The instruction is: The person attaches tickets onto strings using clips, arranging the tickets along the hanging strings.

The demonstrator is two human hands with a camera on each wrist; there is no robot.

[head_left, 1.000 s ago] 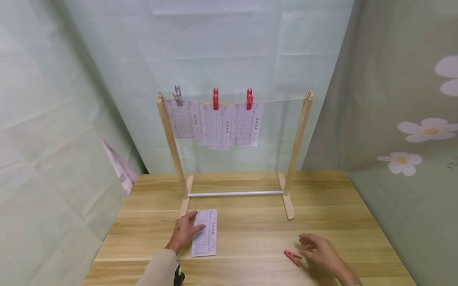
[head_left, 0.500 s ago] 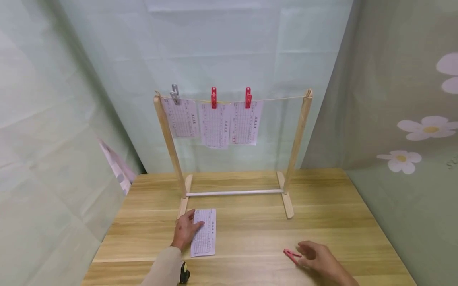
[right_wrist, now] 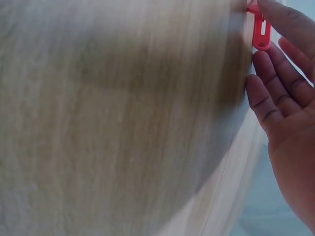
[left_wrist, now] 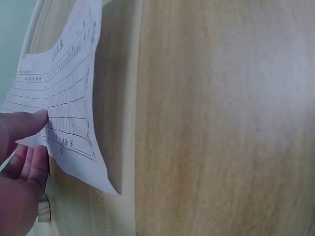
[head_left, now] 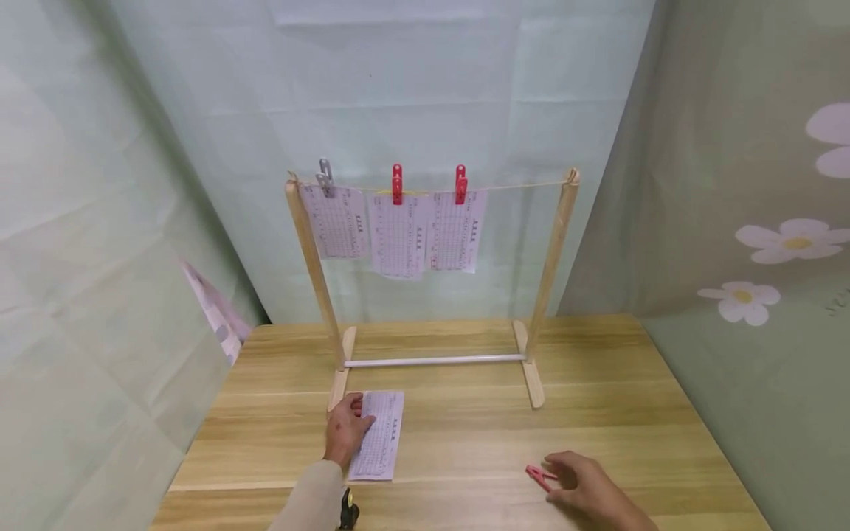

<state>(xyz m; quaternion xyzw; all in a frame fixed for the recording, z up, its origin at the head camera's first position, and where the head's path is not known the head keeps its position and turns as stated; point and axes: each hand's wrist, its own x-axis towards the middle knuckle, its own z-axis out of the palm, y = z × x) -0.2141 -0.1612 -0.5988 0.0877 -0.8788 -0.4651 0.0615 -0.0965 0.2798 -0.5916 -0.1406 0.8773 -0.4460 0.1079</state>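
Note:
My left hand [head_left: 347,430] pinches the left edge of a white printed form [head_left: 380,436], thumb on top and fingers beneath, as the left wrist view [left_wrist: 61,93] shows. The sheet curves up from the wood there. At the right, a red clothespin [head_left: 541,476] lies on the table. Around its handle end is my right hand [head_left: 584,487], thumb and fingers spread on either side. In the right wrist view the clothespin [right_wrist: 262,34] shows between the thumb and the fingertips, its upper end partly hidden.
A wooden stand [head_left: 556,258] with a string [head_left: 518,186] rises at the back of the table [head_left: 458,457]. Three forms [head_left: 398,243] hang from it, two by red clothespins [head_left: 461,184] and one by a grey clothespin [head_left: 325,179]. A white rod [head_left: 434,361] joins the feet.
The form's lower end has swung slightly left and its left edge is lifted by my left hand. My right hand has moved left and down, its fingers now around the clothespin's handles.

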